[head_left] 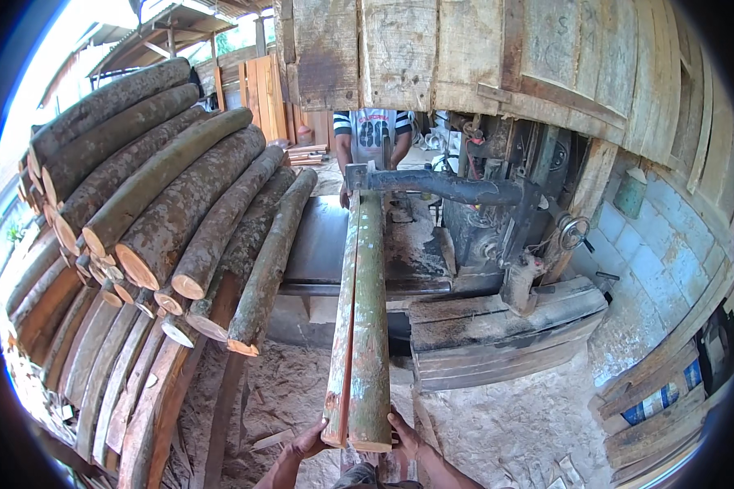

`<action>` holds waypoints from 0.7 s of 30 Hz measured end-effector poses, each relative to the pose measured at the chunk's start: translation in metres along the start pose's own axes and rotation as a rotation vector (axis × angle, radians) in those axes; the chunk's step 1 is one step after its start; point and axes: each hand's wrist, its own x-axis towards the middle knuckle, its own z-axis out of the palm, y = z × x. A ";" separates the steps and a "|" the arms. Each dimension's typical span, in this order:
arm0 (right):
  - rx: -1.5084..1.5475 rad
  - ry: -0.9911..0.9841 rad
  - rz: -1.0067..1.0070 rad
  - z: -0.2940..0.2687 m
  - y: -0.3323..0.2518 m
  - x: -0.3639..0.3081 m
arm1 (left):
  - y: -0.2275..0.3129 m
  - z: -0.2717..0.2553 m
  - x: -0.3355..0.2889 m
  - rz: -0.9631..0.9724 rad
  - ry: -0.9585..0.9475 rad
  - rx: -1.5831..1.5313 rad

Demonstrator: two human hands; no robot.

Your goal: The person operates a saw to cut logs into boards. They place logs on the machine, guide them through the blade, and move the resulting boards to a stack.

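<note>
A long log (371,326) stretches away from me, its far part on the dark metal saw table (314,248). A lengthwise cut splits off a narrower slab (341,350) along its left side. At the near end, my left hand (308,440) grips the slab's left edge, and my right hand (405,433) presses the log's right side. Both sets of fingers are partly hidden by the wood. At the far end, under the saw's dark guide arm (448,186), another person (373,134) stands with arms reaching down to the log.
Stacked logs (171,212) rise at the left, above sawn slabs (139,383). A handwheel (573,233) juts from the saw at the right, over thick timber beams (497,346). Wooden boards (465,53) hang overhead. Sawdust (497,424) covers the ground near me.
</note>
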 end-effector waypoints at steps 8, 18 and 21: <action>0.005 0.048 0.044 0.007 0.058 -0.037 | -0.036 0.041 -0.059 0.021 0.139 0.062; 0.030 0.034 0.042 0.052 0.104 -0.126 | -0.121 0.058 -0.116 -0.015 0.122 0.039; -0.009 0.087 0.002 0.057 0.135 -0.143 | -0.154 0.083 -0.130 0.155 0.238 -0.095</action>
